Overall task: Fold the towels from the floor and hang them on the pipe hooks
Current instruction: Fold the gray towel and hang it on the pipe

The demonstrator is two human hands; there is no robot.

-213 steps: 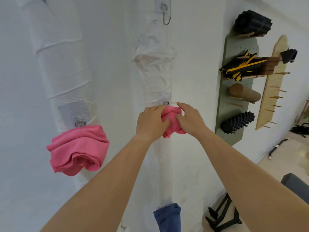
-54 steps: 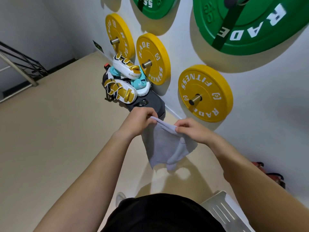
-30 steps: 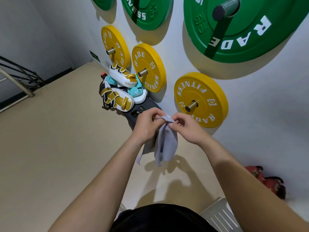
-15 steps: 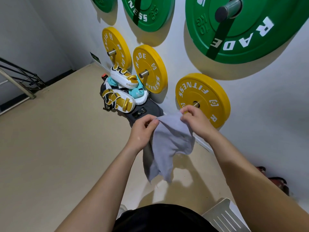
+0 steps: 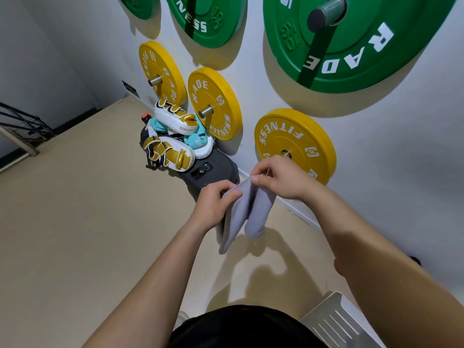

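Observation:
A small grey towel [image 5: 244, 214] hangs in the air over the beige floor, doubled into two narrow hanging folds. My left hand [image 5: 216, 204] pinches its upper left edge. My right hand [image 5: 278, 180] pinches the upper right edge, close beside the left hand. Neither the pipe nor its hooks are in view.
Yellow weight plates [image 5: 296, 144] and green weight plates [image 5: 351, 41] hang on pegs on the white wall. A pile of white and gold pads [image 5: 170, 139] sits on a dark bag [image 5: 211, 169] by the wall. A grey slatted panel [image 5: 336, 320] lies at bottom right, a metal railing [image 5: 20, 126] far left.
My hands have come together again, so the spread grey towel now hangs folded in two narrow halves. Seven seconds ago I was at the white pipe pressing a pink towel onto a hook.

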